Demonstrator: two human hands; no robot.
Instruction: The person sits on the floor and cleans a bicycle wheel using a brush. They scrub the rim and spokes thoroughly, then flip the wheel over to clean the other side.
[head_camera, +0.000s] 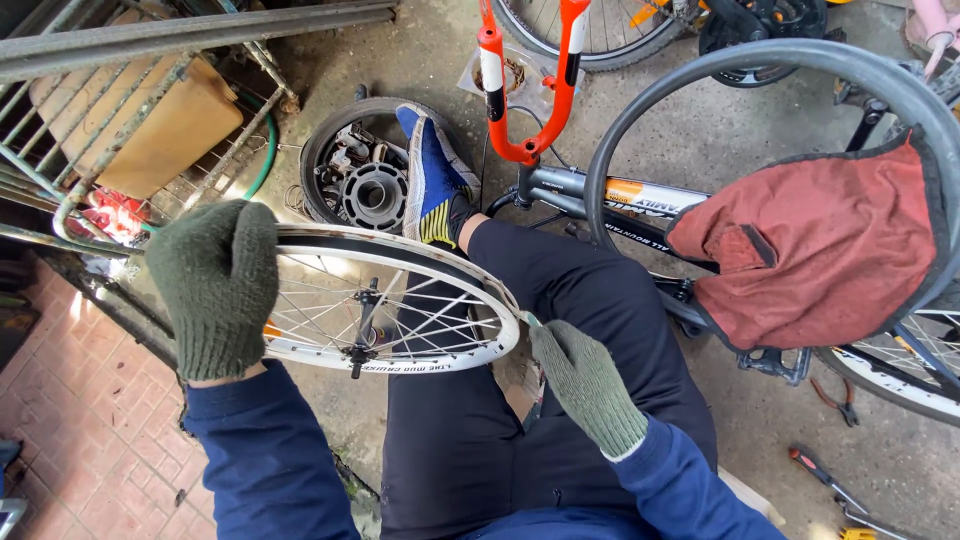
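A white bicycle wheel rim with silver spokes lies across my lap, its hub near the middle. My left hand, in a green knit glove, grips the rim's left edge. My right hand, also gloved, is closed at the rim's right edge and seems to hold a small tool against it; the tool is mostly hidden. A loose black tyre arcs over a bicycle frame to the right.
A red cloth hangs over the tyre. My blue shoe rests on an old motor wheel. An orange fork stands ahead. Metal rack at left, pliers and screwdriver on the floor.
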